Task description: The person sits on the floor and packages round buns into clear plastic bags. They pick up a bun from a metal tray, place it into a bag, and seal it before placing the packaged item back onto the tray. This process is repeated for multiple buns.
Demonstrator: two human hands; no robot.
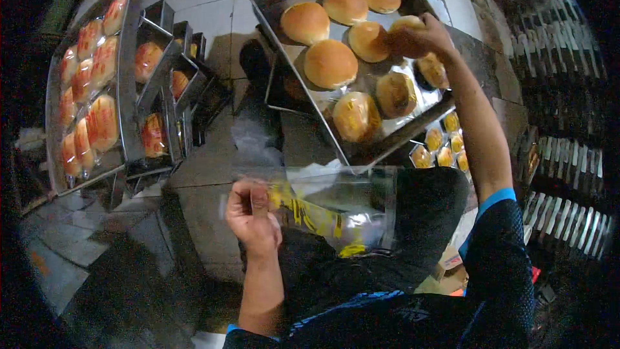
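My left hand [254, 213] pinches the end of a clear plastic bag [315, 218] with yellow print, which lies over my lap. Up at the right, my right hand [424, 41] grips a round bread bun [407, 23] at the right side of a metal tray [310, 106]. Several bare golden buns [331, 64] rest in that tray. Nearer to me in it are buns in clear, yellow-printed wrapping [356, 116]. The fingers of my right hand are partly hidden behind the hand itself.
At the left, a deep metal tray [121, 87] holds several wrapped loaves with red print [101, 123], beside stacked trays. Small wrapped breads [433, 139] lie beneath the right side of the bun tray. Slatted racks [564, 213] stand far right, above a tiled floor [201, 162].
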